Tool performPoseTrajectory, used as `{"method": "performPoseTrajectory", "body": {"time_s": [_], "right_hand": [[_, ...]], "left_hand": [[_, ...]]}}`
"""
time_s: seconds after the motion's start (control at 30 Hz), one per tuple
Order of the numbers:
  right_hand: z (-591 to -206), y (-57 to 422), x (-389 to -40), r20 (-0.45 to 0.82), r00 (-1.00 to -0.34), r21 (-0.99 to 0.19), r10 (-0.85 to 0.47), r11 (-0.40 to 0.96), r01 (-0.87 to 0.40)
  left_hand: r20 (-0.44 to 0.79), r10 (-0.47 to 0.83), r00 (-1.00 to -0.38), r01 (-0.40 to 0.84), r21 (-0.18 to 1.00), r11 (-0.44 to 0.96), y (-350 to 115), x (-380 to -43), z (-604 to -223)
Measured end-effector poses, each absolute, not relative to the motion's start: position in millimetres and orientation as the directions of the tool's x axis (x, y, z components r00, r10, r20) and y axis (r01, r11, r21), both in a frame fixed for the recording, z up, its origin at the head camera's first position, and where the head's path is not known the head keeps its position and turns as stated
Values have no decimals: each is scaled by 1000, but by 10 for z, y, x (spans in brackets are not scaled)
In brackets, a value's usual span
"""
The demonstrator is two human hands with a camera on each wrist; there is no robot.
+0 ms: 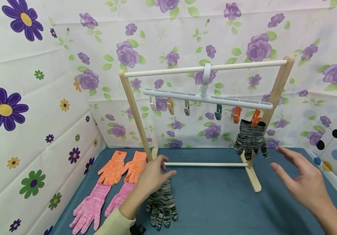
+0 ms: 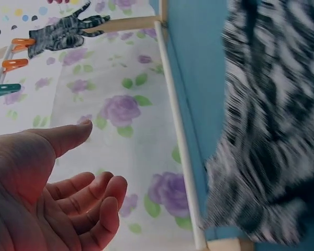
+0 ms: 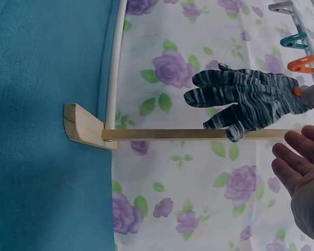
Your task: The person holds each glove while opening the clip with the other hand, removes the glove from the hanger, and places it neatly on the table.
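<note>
A black-and-grey knit glove (image 1: 250, 138) hangs fingers down from an orange clip (image 1: 255, 118) at the right end of a pale clip hanger (image 1: 180, 95). My right hand (image 1: 306, 182) is held just right of and below it, thumb and fingers apart and holding nothing. Over the left part of the table my left hand (image 1: 153, 174) is raised with loosely bent fingers and an empty palm (image 2: 21, 193). Beneath that wrist lies a second black-and-grey glove (image 1: 163, 209), its cuff partly hidden by the hand in the head view.
The hanger hooks over the top rod (image 1: 168, 71) of a wooden rack. Several other clips, including a green one (image 1: 218, 112), dangle unused. Two orange gloves (image 1: 114, 168) and two pink gloves (image 1: 89, 205) lie at the left on the blue tabletop (image 1: 209, 202). Flowered cloth walls (image 1: 168, 39) surround it.
</note>
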State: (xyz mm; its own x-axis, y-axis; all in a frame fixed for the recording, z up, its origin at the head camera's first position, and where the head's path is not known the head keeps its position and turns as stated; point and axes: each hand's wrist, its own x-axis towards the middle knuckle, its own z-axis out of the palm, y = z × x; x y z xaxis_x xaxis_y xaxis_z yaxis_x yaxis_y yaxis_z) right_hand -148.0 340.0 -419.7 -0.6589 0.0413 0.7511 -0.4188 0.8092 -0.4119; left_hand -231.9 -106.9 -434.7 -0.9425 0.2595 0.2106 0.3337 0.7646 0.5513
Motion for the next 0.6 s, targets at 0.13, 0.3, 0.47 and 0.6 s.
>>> {"method": "performPoseTrajectory", "body": {"time_s": [0.13,0.3,0.47,0.6], "right_hand": [[-4179,3419,-1496,754,-656,-406,43,815,-413],[-4153,3444,-1519,737,-674,-408,50,828,-385],[-4086,3468,-1537,738,-673,-421,53,815,-398],[-4025,3478,-1549,749,-661,-419,42,803,-424]], "left_hand": [[235,301,-924,381,591,711,-956,-2339,-4292],[257,326,-910,414,626,661,-813,-2358,-4220],[277,333,-901,430,672,603,-656,-2378,-4134],[291,342,-894,442,705,555,-534,-2402,-4073]]}}
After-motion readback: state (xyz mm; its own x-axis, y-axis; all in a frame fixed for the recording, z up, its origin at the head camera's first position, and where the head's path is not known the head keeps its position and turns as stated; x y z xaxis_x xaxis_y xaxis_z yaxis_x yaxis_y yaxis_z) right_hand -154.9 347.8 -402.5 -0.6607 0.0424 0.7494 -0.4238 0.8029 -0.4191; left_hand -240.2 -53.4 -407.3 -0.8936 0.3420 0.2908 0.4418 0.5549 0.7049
